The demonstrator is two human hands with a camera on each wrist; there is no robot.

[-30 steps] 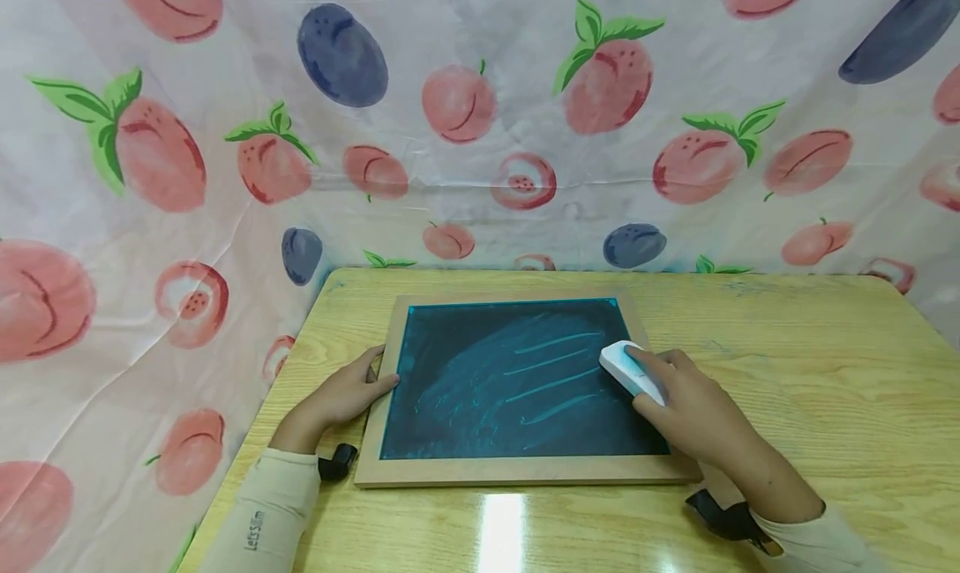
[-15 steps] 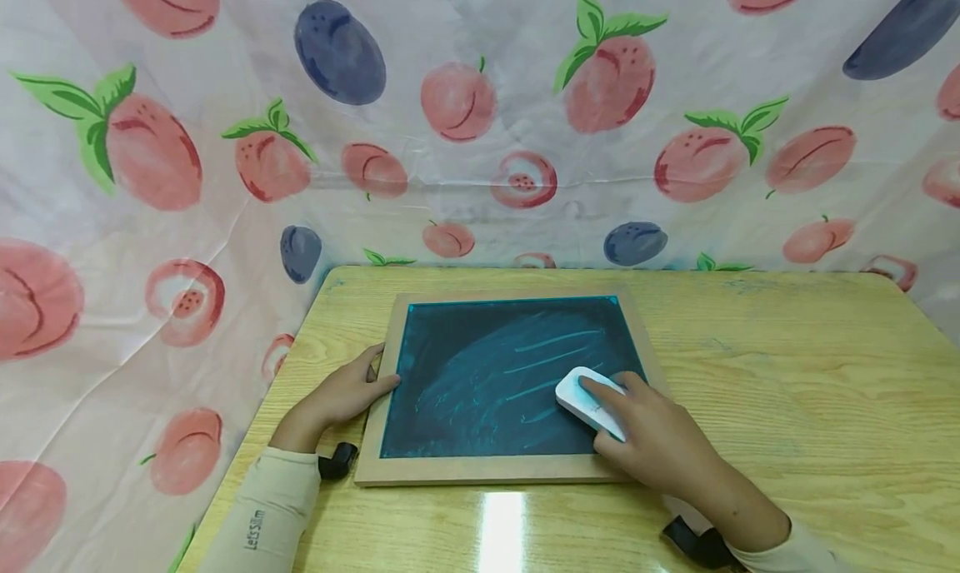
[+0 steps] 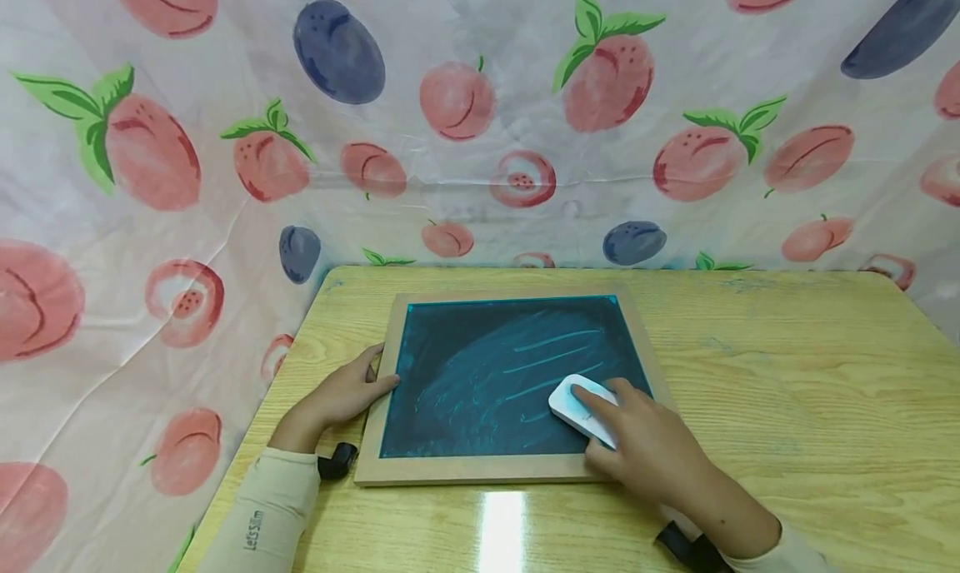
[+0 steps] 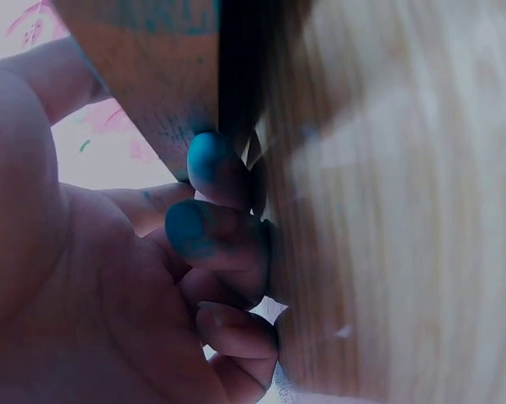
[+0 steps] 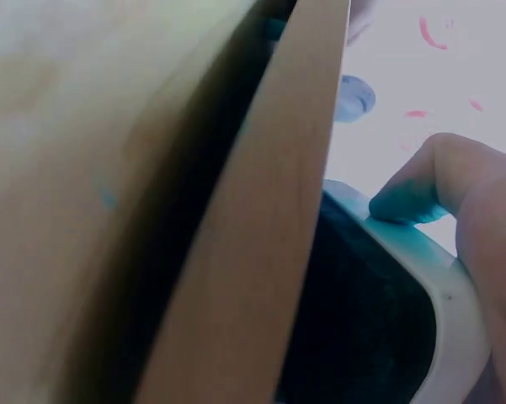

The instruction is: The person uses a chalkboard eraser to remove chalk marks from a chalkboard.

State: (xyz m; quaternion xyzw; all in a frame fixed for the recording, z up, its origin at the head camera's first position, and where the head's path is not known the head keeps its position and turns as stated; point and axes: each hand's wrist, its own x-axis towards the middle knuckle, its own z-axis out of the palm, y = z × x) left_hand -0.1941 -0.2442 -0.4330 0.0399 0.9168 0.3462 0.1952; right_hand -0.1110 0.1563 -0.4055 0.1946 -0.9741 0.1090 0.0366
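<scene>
A wood-framed chalkboard (image 3: 480, 356) lies on the table, its dark surface smeared with blue chalk and crossed by several blue strokes. My left hand (image 3: 348, 394) grips the left side of the frame, thumb on top. In the left wrist view, blue-stained fingertips (image 4: 189, 231) curl by the frame's edge (image 4: 156, 84). Over the lower right of the board, my right hand (image 3: 648, 440) holds a white chalkboard eraser (image 3: 581, 406), index finger on its blue-dusted top. The eraser's dark pad (image 5: 362, 320) shows in the right wrist view; part of the strokes is hidden beneath eraser and hand.
The wood-grain table (image 3: 795, 390) extends to the right of the board and bears faint blue chalk marks. A fruit-print cloth (image 3: 480, 198) hangs behind and along the left side. A bright reflection lies on the table in front of the board.
My right hand has moved the eraser left and toward me, from the board's right edge onto the lower strokes, slowing in the last half second. My left hand and the board stay put.
</scene>
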